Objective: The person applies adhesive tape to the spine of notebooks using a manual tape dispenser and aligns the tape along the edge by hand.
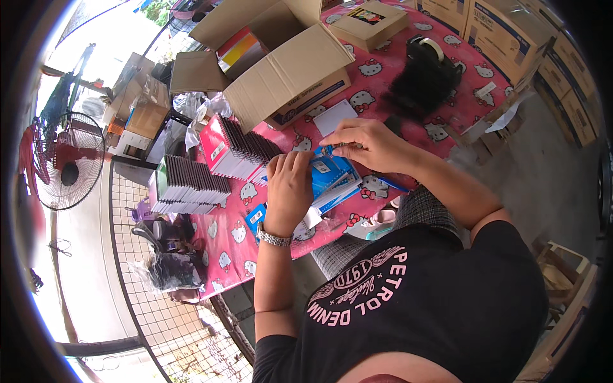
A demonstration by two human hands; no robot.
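Several blue-covered notebooks (333,176) lie in a loose pile on the table in front of me. My left hand (290,184) curls over the left side of the top one, its fingertips pressed on the upper left corner. At that notebook's top edge, my right hand (369,144) has its thumb and fingers pinched together. Whatever is between them is too small to make out. Left of my hands stand a row of spiral-bound notebooks with red covers (218,150) and another with green covers (163,180). Part of one more blue notebook (255,217) shows beside my left wrist.
An open cardboard box (287,80) stands beyond the notebooks, with a closed carton (369,24) behind it. A white card (334,117), a black bundle with a tape roll (424,76) and a blue pen (394,185) lie on the pink patterned tablecloth (239,233). A fan (69,161) is at left.
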